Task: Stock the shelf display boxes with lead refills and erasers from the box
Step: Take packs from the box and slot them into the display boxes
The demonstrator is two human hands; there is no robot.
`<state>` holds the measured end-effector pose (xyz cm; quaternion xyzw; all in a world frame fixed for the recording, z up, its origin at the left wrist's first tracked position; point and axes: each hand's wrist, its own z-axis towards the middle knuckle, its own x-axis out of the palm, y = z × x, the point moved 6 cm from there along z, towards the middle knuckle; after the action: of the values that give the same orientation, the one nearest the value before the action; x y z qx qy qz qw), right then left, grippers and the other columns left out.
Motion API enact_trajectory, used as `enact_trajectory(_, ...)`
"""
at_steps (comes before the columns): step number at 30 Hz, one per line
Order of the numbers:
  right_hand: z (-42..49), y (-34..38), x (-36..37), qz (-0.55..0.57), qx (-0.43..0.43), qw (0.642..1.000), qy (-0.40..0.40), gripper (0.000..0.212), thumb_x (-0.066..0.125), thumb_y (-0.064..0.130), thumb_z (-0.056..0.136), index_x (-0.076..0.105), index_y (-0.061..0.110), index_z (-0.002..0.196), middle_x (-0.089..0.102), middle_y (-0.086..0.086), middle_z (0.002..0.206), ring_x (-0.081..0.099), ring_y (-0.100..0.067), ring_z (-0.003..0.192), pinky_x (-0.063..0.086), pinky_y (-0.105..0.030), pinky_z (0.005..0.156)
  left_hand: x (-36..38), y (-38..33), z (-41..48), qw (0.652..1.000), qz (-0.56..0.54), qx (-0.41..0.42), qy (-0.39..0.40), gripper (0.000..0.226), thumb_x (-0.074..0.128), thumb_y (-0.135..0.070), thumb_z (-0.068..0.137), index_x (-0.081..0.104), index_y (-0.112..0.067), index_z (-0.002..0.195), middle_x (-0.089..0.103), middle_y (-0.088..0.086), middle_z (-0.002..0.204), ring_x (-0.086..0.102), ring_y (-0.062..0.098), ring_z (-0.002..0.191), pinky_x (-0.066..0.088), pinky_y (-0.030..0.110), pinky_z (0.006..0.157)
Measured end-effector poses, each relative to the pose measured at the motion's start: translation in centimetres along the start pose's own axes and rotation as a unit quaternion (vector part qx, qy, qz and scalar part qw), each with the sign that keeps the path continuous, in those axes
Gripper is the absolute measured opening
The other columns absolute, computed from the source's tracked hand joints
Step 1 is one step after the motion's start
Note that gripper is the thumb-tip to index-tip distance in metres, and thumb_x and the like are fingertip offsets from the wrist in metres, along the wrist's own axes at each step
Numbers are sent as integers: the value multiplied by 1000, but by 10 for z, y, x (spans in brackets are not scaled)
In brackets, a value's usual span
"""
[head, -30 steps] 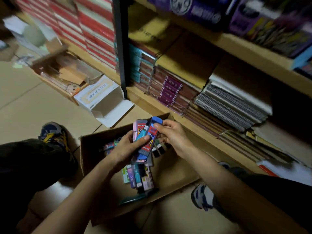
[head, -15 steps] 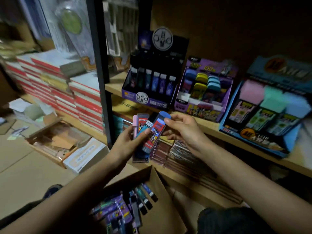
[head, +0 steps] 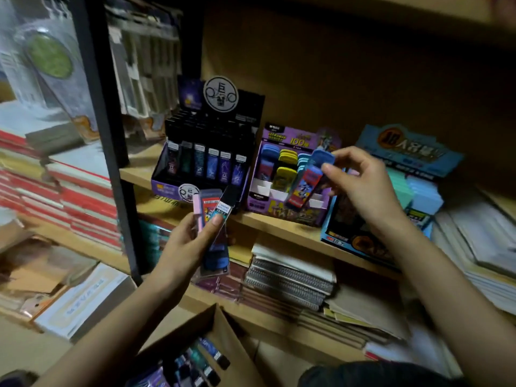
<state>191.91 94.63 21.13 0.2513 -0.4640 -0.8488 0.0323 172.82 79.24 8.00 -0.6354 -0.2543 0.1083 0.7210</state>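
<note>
Right hand [head: 360, 182] is up at the shelf, fingertips pinched on one blue-capped eraser pack [head: 307, 181], tilted, its lower end over the front slots of the purple display box [head: 290, 210]. Left hand [head: 184, 247] sits lower and nearer, wrapped around a fanned stack of packs [head: 213, 219], thumb pressed across the front one; a pink edge and a red label show at the top of that stack.

Closest to the camera, at the bottom of the view, the cardboard box [head: 223, 331] stands open on the floor with more dark refill cases [head: 206, 361] lying inside. Just past it, the lower shelf holds spiral notebooks [head: 290, 277] stacked flat.

Up on the wooden shelf board [head: 279, 227], the purple display box carries blue and yellow erasers in rows. To its left, the black lead refill display [head: 206, 160] has a row of tubes standing upright at its front. To the right, a blue display box [head: 402, 191] holds pastel blocks. Off at far left, beyond the black upright post [head: 103, 121], red-edged books [head: 69, 202] pile high.
</note>
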Motion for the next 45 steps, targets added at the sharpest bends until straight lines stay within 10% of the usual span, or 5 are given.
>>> enact_trajectory(25, 75, 6, 63, -159, -98, 982, 11, 17, 67, 14, 84, 56, 22, 94, 56, 11, 83, 52, 3, 75, 36, 0, 63, -7, -12, 8, 999, -29, 6, -30, 31, 55, -39, 80, 57, -19, 104, 72, 8, 91, 71, 18, 82, 58, 25, 58)
enact_trajectory(32, 76, -2, 59, -219, -84, 972, 27, 16, 71, 20, 82, 58, 19, 92, 61, 4, 83, 57, -10, 78, 43, -27, 66, -8, -14, 10, 998, -55, 13, -30, 34, 56, -36, 80, 58, -16, 106, 72, 10, 93, 71, 15, 79, 55, 21, 57)
enact_trajectory(40, 78, 4, 79, -446, -129, 881, 87, 24, 68, 28, 84, 64, 15, 103, 60, -7, 108, 45, -25, 108, 35, -36, 87, -6, -11, 8, 999, -39, 11, -18, 35, 57, -36, 83, 57, -14, 110, 73, 7, 96, 71, 18, 84, 55, 20, 62)
enact_trajectory(45, 36, 38, 75, -229, -172, 958, 25, 17, 59, 27, 90, 62, 15, 102, 59, 2, 98, 50, -13, 95, 37, -19, 78, -3, -11, 6, 999, -50, 3, 2, 38, 57, -37, 81, 56, -15, 112, 72, 8, 97, 71, 20, 85, 56, 23, 63)
